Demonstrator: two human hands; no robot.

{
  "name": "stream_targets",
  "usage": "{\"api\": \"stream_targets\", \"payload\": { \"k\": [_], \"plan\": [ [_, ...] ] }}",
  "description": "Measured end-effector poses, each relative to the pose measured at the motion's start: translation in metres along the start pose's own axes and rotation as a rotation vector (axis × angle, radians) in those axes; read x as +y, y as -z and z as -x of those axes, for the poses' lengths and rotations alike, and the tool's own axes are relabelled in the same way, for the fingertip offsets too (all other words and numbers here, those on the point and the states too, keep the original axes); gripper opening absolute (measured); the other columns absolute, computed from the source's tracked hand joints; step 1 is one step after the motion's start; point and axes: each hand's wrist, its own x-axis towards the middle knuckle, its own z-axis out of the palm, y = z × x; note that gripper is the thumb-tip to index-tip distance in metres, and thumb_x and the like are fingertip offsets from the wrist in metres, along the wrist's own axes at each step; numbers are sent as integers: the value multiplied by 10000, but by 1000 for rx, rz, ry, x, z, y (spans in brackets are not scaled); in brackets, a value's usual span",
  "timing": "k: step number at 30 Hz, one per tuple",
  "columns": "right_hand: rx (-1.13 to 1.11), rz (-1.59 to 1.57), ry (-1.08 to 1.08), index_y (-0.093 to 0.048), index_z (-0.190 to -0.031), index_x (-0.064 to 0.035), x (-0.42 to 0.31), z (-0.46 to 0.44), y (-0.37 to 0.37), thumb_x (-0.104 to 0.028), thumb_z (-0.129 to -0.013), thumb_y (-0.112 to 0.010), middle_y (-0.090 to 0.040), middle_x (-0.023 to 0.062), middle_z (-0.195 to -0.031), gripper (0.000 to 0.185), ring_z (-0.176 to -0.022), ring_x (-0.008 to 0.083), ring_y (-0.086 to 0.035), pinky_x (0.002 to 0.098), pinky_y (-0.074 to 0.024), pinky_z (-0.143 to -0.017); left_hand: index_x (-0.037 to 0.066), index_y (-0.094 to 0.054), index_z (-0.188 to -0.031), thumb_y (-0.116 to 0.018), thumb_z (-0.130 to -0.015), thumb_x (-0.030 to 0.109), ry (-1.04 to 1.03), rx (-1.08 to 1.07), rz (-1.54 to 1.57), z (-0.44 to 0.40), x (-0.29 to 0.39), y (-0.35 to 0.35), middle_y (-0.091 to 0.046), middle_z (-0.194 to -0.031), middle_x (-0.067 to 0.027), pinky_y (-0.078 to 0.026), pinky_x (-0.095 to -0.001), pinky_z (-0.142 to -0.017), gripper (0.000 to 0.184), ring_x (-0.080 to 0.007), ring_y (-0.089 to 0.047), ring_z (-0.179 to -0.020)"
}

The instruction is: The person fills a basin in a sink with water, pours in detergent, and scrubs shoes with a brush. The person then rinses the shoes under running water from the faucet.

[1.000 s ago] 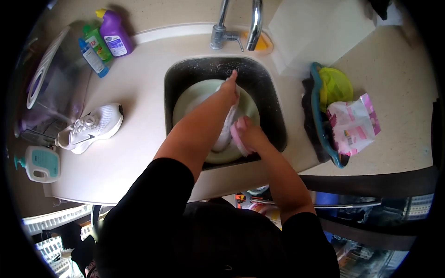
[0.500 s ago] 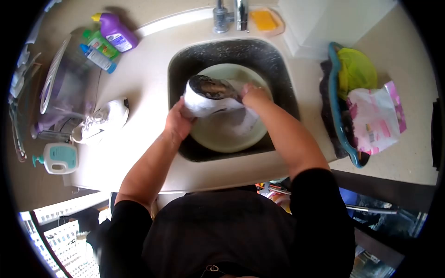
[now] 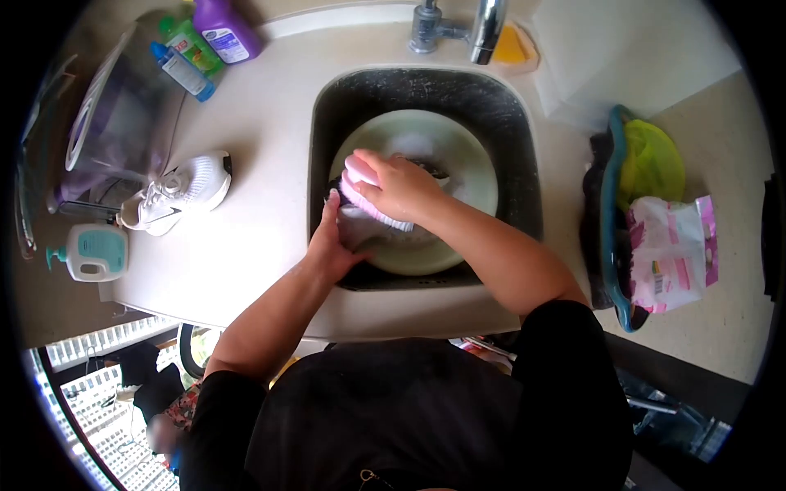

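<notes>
My right hand (image 3: 401, 190) is closed round a pink brush (image 3: 364, 192), whose bristles rest against a white shoe (image 3: 356, 227) over the basin. With thumb and fingers round its near left end, my left hand (image 3: 332, 245) grips that shoe. Much of the shoe is hidden behind the brush and my hands. Beneath them a pale green basin (image 3: 475, 176) with sudsy water sits in the dark sink (image 3: 520, 155). Another white shoe (image 3: 184, 192) lies on the counter to the left.
A faucet (image 3: 487, 33) and a yellow sponge (image 3: 512, 45) are behind the sink. Bottles (image 3: 225, 33) and a pump bottle (image 3: 98, 252) stand left. At right lie a blue-rimmed tray (image 3: 614, 204), a green mesh item (image 3: 651, 164) and a pink-white packet (image 3: 671, 254).
The shoe has been turned and lowered in the basin. My right hand has moved left, bringing the pink brush onto it. The camera view has shifted slightly.
</notes>
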Motion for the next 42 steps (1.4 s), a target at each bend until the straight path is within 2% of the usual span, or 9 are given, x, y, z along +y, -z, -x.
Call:
{"api": "stream_targets", "payload": {
  "k": [7, 10, 14, 18, 25, 31, 34, 38, 42],
  "plan": [
    [230, 383, -149, -472, -1096, -188, 151, -38, -37, -432, -809, -464, -598, 148, -919, 376, -780, 292, -605, 415, -477, -644, 136, -377, -1162, -597, -746, 263, -160, 195, -5, -25, -17, 13, -439, -1146, -115, -397, -445, -860, 488, -268, -436, -1053],
    [-110, -167, -412, -438, -1138, -202, 69, -26, 0, -418, -823, -450, -581, 177, -947, 382, -761, 332, -601, 415, -483, -635, 152, -363, -1175, -578, -760, 223, -190, 165, 21, -27, -18, 16, -430, -1155, -100, -378, -470, -872, 473, -269, -424, -1064],
    [192, 54, 35, -441, -1045, -209, 6, -2, -33, -414, -813, -441, -590, 189, -834, 310, -745, 391, -579, 460, -464, -652, 159, -351, -1202, -569, -765, 185, -207, 69, 17, -16, -20, 11, -424, -1178, -76, -361, -486, -878, 489, -274, -414, -1090],
    [93, -94, -301, -456, -1082, -183, 94, -43, -40, -370, -828, -439, -593, 161, -891, 316, -833, 385, -555, 448, -439, -725, 136, -341, -1216, -564, -767, 139, -224, 147, 12, -17, -20, 14, -445, -1152, -92, -381, -471, -863, 501, -265, -427, -1075],
    [102, 518, -40, -437, -1184, -247, 171, -47, -48, -323, -790, -491, -513, 125, -1072, 405, -986, 307, -494, 413, -419, -768, 111, -297, -1230, -577, -770, 78, -380, 45, -129, 41, -23, -7, -454, -1129, -94, -406, -363, -862, 539, -225, -467, -1020],
    [53, -148, -434, -389, -1256, -207, 159, -58, -50, -372, -787, -515, -500, 147, -1156, 513, -1022, 282, -506, 347, -424, -820, 108, -296, -1231, -594, -772, 118, -320, 171, -87, 30, -22, -5, -466, -1109, -82, -356, -367, -905, 547, -215, -458, -1024],
    [-117, -498, -295, -364, -1275, -187, 128, -56, -12, -380, -792, -512, -532, 158, -1125, 541, -985, 252, -550, 324, -435, -818, 101, -319, -1220, -593, -775, 134, -256, 200, -60, 18, -24, 2, -477, -1103, -74, -344, -379, -912, 524, -219, -461, -1021],
    [82, 57, 180, -320, -1300, -201, 43, -9, -23, -351, -809, -512, -536, 201, -1077, 548, -896, 306, -576, 371, -459, -782, 106, -378, -1188, -584, -772, 123, -223, 60, 8, -10, -28, 21, -500, -1072, -56, -362, -377, -885, 464, -207, -468, -1008],
    [64, -106, -298, -419, -1217, -228, 122, -60, -39, -432, -811, -440, -555, 233, -980, 455, -938, 372, -537, 411, -438, -789, 112, -379, -1193, -551, -782, 88, -217, 164, -74, -2, -25, 10, -493, -1090, -69, -387, -398, -878, 446, -227, -468, -1028]
  ]
}}
